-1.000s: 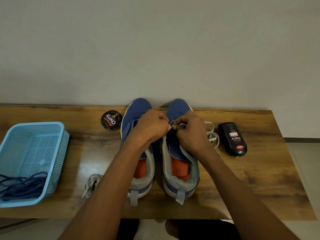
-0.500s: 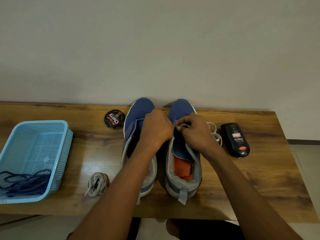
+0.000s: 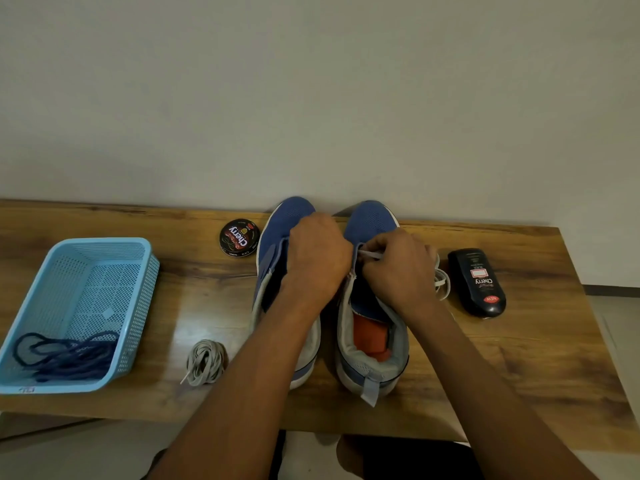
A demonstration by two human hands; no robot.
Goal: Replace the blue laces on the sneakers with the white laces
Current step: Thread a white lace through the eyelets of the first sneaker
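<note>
Head view: only one camera, looking down over both my forearms.
Right hand [image 3: 398,268]: fingers curled, pinching a white lace [image 3: 370,253] at the front eyelets of the right sneaker [image 3: 372,341].
Left hand [image 3: 317,261]: curled, just left of that pinch, steadying the sneaker's inner edge; what it grips is hidden.
Lace direction: the pinched stretch runs sideways across the tongue, while the shoe's long axis runs away from me; slack loops lie just right of my right hand.
Nearer hand: the right, already on the lace.
Left sneaker [image 3: 280,237]: under my left wrist, unlaced.
Spare white lace [image 3: 206,362]: coiled, well left of my grip.
Blue laces [image 3: 65,355]: farther left, in the basket [image 3: 145,271].
</note>
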